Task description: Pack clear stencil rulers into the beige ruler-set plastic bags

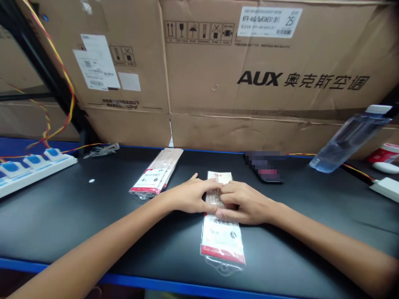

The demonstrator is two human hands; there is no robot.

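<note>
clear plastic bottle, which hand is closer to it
Right. The right hand is in front of the bottle, to its left; the left hand is farther to the left.

The right cardboard panel (202, 83) bears the black brand print "AUX 奥克斯空调". Its white label (269, 23) reads "KFR-46G/BpR3AES1(B1)" with a large "25" and a barcode, the finer lines too small to read. To the left of that label runs a row of handling signs (199, 33), among them upward arrows, a glass and an umbrella. On the left cardboard panel (146, 29), two more signs show beside the shipping label (96, 62), whose print is illegible; lower down, "在此线以下" can be picked out. The front packet (222, 240) shows "专用套" in dark characters, and the stacked packets (149, 180) carry a "4"
</note>
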